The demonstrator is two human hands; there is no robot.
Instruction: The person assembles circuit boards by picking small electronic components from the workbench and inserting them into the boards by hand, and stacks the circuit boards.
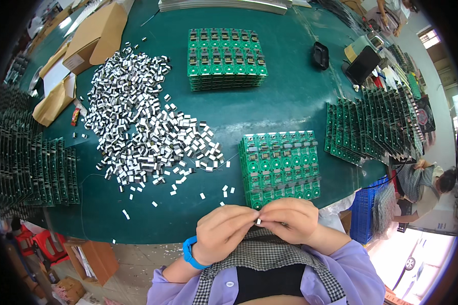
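My left hand (223, 230) and my right hand (291, 218) meet at the table's near edge, fingertips pinched together. Between them is a small white block-shaped component (258, 221), mostly covered by the fingers. Just beyond the hands lies a stack of green circuit-board panels (281, 165), its top panel bearing rows of round pads and small fitted parts. To the left spreads a large heap of small white-and-black components (137, 117), with several strays near its front edge.
Another stack of green circuit boards (226, 58) sits at the far middle of the green table (152, 218). Boards stand upright in rows at the left (33, 168) and right (374, 124). An opened cardboard box (96, 38) is behind the heap; a black tray (320, 55) lies far right. A co-worker (422, 188) is at right.
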